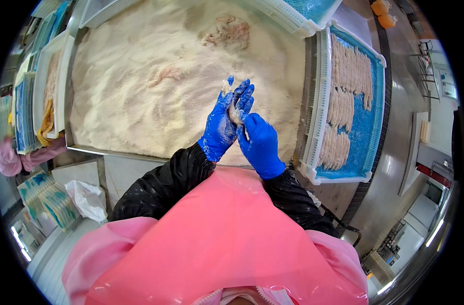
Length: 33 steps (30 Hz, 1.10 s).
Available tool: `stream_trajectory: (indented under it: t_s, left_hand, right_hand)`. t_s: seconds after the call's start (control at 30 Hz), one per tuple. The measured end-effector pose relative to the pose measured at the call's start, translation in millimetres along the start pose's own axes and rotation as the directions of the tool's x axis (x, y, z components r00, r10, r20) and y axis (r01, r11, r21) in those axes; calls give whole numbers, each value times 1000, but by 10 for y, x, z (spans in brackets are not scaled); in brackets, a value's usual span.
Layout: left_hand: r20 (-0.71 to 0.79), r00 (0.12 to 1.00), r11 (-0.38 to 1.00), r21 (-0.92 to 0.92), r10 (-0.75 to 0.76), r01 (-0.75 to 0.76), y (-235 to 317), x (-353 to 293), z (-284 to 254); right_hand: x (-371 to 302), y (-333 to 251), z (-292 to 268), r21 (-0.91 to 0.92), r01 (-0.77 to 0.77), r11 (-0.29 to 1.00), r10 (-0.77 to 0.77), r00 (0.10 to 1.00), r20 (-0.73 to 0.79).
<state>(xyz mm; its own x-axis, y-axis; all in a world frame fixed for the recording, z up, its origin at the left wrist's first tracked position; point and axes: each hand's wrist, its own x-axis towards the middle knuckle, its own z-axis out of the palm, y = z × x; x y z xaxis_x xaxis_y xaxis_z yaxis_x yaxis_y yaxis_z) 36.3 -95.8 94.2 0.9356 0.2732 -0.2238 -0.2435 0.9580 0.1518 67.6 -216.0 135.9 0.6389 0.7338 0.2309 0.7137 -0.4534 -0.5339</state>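
Reaching across the near edge of the white crate (37, 101) at the left of the frame, what looked like a co-worker's yellow glove (47, 122) might have knocked that crate if it had caught the rim. Right of it, a small raw clump (163, 75) sat on the pale crumbs (117, 101); its moisture could have made them cake. At the centre, your left hand (222, 123) was palm up, unclenched, cradling a crumb-coated piece (235, 115) just above the crumbs. Its fingers were heavily caked, so the coating could have stuck to your glove and torn away. A larger raw heap (229, 33) lay at the upper centre, and could have wetted the crumbs around it. Your right hand (260, 142) seemed to pinch the piece; too hard a squeeze might have split it. At the right, coated strips (340, 108) lay packed in the blue-lined crate (316, 96), where crowding could have made them stick together.
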Motion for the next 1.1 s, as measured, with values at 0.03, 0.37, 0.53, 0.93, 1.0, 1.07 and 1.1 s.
stream_trajectory:
  t_s: [0.03,0.37,0.53,0.93,1.0,1.07,1.1]
  left_hand:
    - [-13,1000,999,46,11,-11,-83,21,31]
    - [52,997,983,176,-51,41,-685,98,434]
    - [58,992,989,101,-112,106,-874,117,450]
    - [-67,997,893,451,42,-7,-1748,81,724]
    - [18,997,849,524,69,-68,-1787,106,704]
    - [91,992,712,691,91,-128,-1875,135,543]
    - [68,995,671,735,69,-97,-1888,123,579]
  right_hand:
    - [-45,19,-86,31,-10,999,10,1000,3]
    - [-262,437,-373,642,-397,656,489,871,39]
    - [-431,612,-561,797,-303,523,461,887,34]
    - [-431,909,-638,991,-29,133,443,896,-33]
    - [-412,918,-735,995,-82,50,469,882,49]
    - [-469,916,-896,984,-97,148,407,913,28]
    - [-498,947,-981,958,-57,281,330,943,-41]
